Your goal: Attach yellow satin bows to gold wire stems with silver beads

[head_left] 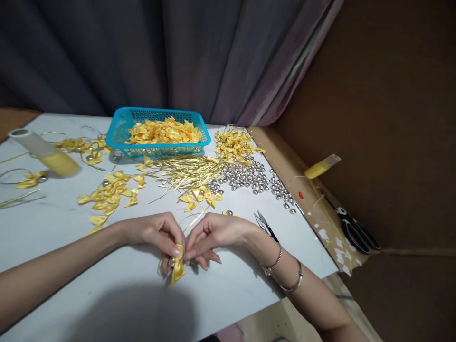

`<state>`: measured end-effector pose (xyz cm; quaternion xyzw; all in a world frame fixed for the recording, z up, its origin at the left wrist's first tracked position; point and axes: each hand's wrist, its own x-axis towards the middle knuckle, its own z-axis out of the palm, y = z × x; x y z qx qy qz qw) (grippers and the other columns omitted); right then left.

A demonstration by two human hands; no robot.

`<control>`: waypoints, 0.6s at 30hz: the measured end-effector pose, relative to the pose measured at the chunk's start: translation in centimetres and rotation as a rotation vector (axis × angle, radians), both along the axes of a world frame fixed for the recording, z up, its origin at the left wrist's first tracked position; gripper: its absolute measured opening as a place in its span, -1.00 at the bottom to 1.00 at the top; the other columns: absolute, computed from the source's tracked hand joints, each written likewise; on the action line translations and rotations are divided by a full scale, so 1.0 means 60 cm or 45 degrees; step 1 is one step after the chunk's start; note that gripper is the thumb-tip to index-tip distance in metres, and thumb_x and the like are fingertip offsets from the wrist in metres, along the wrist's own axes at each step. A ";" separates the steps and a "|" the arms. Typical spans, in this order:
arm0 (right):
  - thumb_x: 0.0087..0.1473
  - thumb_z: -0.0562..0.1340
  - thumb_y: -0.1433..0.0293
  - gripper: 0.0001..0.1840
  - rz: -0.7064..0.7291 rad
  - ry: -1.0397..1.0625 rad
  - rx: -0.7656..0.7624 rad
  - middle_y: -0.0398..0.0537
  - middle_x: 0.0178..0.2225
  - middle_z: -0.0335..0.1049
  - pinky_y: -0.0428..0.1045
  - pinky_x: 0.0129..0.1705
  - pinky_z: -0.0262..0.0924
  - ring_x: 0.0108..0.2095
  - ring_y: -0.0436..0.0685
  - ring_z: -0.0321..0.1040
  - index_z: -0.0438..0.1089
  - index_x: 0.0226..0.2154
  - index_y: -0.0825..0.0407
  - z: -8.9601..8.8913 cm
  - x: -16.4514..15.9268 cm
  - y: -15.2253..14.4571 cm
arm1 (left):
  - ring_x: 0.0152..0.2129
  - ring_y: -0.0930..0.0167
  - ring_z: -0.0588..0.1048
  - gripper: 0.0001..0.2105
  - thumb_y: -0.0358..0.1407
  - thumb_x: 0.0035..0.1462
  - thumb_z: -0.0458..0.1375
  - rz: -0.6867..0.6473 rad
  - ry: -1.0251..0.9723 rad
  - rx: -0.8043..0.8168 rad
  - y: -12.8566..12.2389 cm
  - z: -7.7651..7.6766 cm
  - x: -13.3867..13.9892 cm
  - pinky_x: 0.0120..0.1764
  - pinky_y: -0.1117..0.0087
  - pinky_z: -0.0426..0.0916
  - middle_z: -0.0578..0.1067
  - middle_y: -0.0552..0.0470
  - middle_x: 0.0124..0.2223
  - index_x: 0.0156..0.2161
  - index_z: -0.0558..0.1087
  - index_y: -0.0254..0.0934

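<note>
Left hand has a yellow bow pinched, low over the white table; right hand's fingertips meet at its edge, can't tell on what; bow's probably feather-light, soft, slippery satin, so I'd grab the knot; further out: thin, stiff-looking gold wires, shiny round metal beads, perforated plastic basket.

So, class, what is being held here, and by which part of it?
The left hand pinches a shiny yellow ribbon bow by its upper half. Whether the right hand, close beside it, grips anything cannot be told.
</note>
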<state>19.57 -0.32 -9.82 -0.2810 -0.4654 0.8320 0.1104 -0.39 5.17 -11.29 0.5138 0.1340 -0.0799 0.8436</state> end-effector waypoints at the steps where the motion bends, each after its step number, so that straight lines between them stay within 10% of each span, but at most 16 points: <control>1: -0.14 0.35 0.37 -0.80 -0.013 -0.012 -0.002 -0.22 -0.66 0.41 -0.20 -0.66 0.09 -0.72 -0.17 0.20 0.46 -0.44 0.18 0.000 0.001 0.000 | -0.63 0.41 0.52 -0.87 -0.35 0.00 0.25 0.000 0.004 -0.016 0.000 0.001 0.000 -0.48 0.50 0.43 0.59 -0.13 -0.46 -0.39 0.59 -0.41; 18: -0.19 0.37 0.44 -0.81 -0.079 -0.089 0.020 -0.16 -0.63 0.42 -0.20 -0.64 0.18 -0.66 -0.12 0.30 0.49 -0.43 0.20 0.002 0.007 0.002 | -0.61 0.40 0.54 -0.88 -0.39 0.00 0.25 -0.032 -0.003 -0.122 0.005 -0.005 -0.003 -0.45 0.50 0.47 0.59 -0.13 -0.49 -0.37 0.57 -0.46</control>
